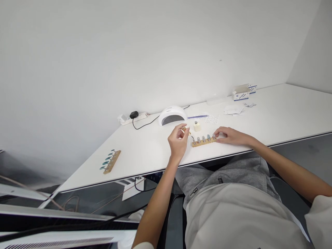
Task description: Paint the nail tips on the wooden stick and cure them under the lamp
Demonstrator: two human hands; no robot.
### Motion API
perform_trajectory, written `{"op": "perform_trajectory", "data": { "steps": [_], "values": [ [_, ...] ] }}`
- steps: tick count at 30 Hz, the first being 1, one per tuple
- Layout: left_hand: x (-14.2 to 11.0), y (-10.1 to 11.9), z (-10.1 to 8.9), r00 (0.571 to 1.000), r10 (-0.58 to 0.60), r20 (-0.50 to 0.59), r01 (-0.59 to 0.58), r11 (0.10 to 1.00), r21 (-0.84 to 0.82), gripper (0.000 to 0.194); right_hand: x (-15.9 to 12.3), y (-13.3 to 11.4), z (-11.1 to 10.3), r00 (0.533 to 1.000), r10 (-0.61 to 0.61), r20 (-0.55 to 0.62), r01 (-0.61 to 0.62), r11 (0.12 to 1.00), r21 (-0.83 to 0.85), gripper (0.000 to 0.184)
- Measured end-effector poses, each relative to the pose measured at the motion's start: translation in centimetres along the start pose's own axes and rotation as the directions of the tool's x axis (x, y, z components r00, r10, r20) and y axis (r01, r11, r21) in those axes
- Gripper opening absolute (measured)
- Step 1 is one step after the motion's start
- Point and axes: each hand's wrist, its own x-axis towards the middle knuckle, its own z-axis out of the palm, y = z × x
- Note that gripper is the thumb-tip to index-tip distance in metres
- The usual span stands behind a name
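Note:
My left hand (pixel 178 142) is closed around the gold-coloured cap of a nail polish brush (pixel 186 130). The brush end points down to the leftmost nail tip on a wooden nail tip stand (pixel 202 142); I cannot tell whether it touches. Several nail tips stand in a row on this bar, one of them bluish (pixel 209 137). With its fingers closed on the right end of the stand, my right hand (pixel 230 136) rests on the table. Just behind the stand is an uncapped cream-coloured polish bottle (pixel 197 127).
A white nail lamp (pixel 173 115) is at the back, its cable running to a power strip (pixel 136 119). Purple sticks (pixel 197 117), dotted sheets (pixel 212 119), papers (pixel 233 110) and boxes (pixel 241 94) lie rightward. Another stand with teal nail tips (pixel 112 162) is near the left edge.

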Motion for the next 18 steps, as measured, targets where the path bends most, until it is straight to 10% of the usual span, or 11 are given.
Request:
{"op": "perform_trajectory", "data": {
  "steps": [18],
  "values": [
    [-0.2, 0.38, -0.09, 0.999, 0.037, -0.039, -0.037, 0.999, -0.006, 0.021, -0.03, 0.05, 0.0, 1.0, -0.015, -0.004, 0.015, 1.0, 0.005, 0.041]
  ]
}}
